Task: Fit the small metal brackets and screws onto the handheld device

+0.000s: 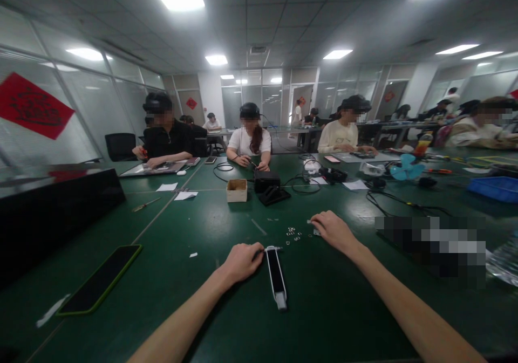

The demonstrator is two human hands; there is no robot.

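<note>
My left hand [244,261] is closed, its fingertips at the top left corner of a long narrow device with a white frame and a black face [275,271]. A small dark item shows between its fingers, too small to name. The device lies on the green table with a grey-white block at its near end. To the right, my right hand [331,229] is pinched low over the table, with a tiny pale piece [309,221] at its fingertips. Another small light piece [317,232] lies under that hand. Between both hands several small metal-looking bits [291,232] are scattered.
A phone with a green edge [101,279] and a screwdriver [146,205] lie at left. Ahead stand a small open box [237,191] and a black device [267,182]. Cables, a blue fan [407,168] and a blue tray [493,187] are at right. Co-workers sit opposite.
</note>
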